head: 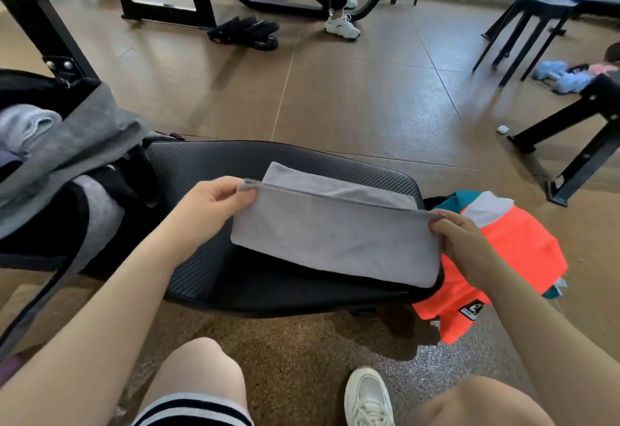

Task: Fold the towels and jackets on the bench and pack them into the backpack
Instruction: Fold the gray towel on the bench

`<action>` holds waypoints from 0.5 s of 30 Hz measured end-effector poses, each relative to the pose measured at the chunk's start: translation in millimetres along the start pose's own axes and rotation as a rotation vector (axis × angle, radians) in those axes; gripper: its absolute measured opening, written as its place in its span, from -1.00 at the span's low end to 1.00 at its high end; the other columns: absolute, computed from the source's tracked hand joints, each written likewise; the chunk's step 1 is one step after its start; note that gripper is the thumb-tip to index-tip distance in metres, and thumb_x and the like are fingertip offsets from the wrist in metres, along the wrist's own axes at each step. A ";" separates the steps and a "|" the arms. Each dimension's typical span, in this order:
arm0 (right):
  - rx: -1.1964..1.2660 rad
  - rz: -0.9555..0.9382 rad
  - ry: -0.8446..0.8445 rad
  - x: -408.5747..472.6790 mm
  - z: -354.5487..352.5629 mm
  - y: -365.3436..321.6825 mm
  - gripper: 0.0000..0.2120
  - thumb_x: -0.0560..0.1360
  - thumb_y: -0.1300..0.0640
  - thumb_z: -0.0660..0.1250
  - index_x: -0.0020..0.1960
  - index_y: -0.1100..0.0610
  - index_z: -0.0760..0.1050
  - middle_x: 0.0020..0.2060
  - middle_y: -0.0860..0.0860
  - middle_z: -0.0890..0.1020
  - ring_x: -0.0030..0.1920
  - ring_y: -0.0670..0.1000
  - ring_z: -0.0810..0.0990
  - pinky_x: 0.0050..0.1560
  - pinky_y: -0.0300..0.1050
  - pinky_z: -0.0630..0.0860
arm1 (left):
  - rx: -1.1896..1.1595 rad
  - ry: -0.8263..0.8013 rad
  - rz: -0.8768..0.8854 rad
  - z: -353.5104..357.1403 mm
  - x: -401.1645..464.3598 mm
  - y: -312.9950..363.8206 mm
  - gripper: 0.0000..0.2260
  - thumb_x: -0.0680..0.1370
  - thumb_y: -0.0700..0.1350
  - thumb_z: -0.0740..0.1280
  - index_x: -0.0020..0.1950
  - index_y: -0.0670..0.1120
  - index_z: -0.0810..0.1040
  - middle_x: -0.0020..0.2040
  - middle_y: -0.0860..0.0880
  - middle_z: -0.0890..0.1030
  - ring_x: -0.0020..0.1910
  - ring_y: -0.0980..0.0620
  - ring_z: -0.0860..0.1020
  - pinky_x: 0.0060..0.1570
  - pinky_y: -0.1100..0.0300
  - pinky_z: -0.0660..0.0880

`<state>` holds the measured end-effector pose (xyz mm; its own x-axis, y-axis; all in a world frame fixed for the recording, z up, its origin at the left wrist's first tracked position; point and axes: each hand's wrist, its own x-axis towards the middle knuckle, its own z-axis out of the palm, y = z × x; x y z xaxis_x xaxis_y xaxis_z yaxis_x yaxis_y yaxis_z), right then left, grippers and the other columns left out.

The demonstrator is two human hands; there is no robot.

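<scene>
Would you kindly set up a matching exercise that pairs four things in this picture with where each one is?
Things:
1. light grey towel
2. orange and teal jacket
3. grey backpack
4. small white case

Places:
A. on the floor beside a black frame leg
B. at the left end of the black padded bench
C. pinched at its top corners by the left hand and the right hand
D. draped off the bench's right end

Pairs: 1-C, 2-D, 3-B, 4-A
</scene>
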<state>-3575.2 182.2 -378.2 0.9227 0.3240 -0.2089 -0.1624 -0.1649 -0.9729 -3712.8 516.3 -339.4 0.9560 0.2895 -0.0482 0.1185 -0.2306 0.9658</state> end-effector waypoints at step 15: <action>-0.934 -0.201 0.095 50.5 1.9 9.6 -0.77 0.43 0.12 0.41 0.09 0.02 0.58 -0.05 0.05 0.56 -0.07 0.06 0.53 0.03 0.03 0.47 | 0.578 0.231 -0.111 53.5 102.7 -31.7 -0.83 0.59 -0.09 0.17 0.00 -0.15 0.48 -0.10 -0.05 0.53 -0.10 -0.05 0.43 -0.12 0.18 0.27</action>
<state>-3530.8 198.7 -398.3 0.9340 0.3572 0.0021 0.3086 -0.8038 -0.5087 -3604.0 503.7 -388.6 0.8544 0.5192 -0.0215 0.4014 -0.6331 0.6618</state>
